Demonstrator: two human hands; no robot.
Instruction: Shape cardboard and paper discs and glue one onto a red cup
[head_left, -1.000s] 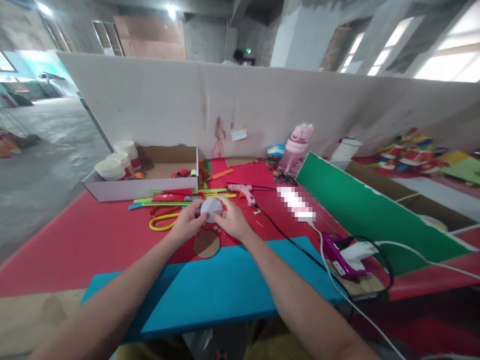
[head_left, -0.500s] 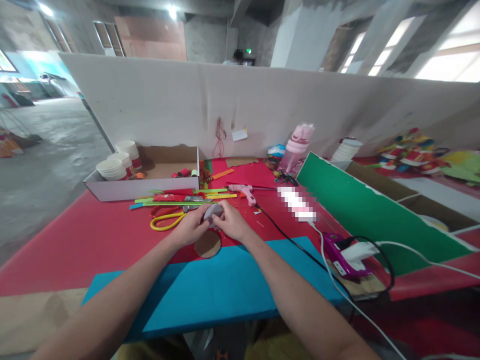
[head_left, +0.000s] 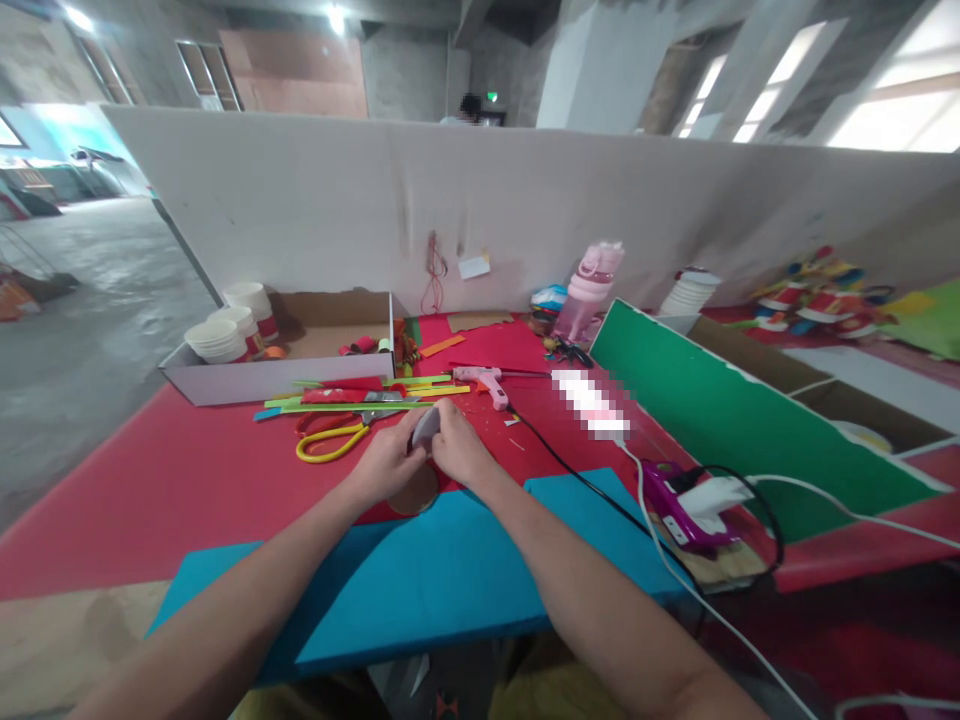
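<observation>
Between both hands is a small pale grey round piece, tilted up. Its exact kind is hard to make out, and fingers hide much of its rim. My left hand grips its left side, closed. On the opposite side the fingers of my right hand are closed on it too. A brown cardboard disc lies on the red table cover just below the hands, partly covered by my left hand. Yellow-handled scissors lie left of my left hand. Beyond my right hand rests a pink glue gun.
A white box with paper cups stands at the back left, colored strips before it. On the right are a purple power strip, cables and a green-sided box. A pink bottle stands at the back.
The grey piece has turned more edge-on between my hands. My left hand now covers more of the cardboard disc. The whole view has shifted slightly.
</observation>
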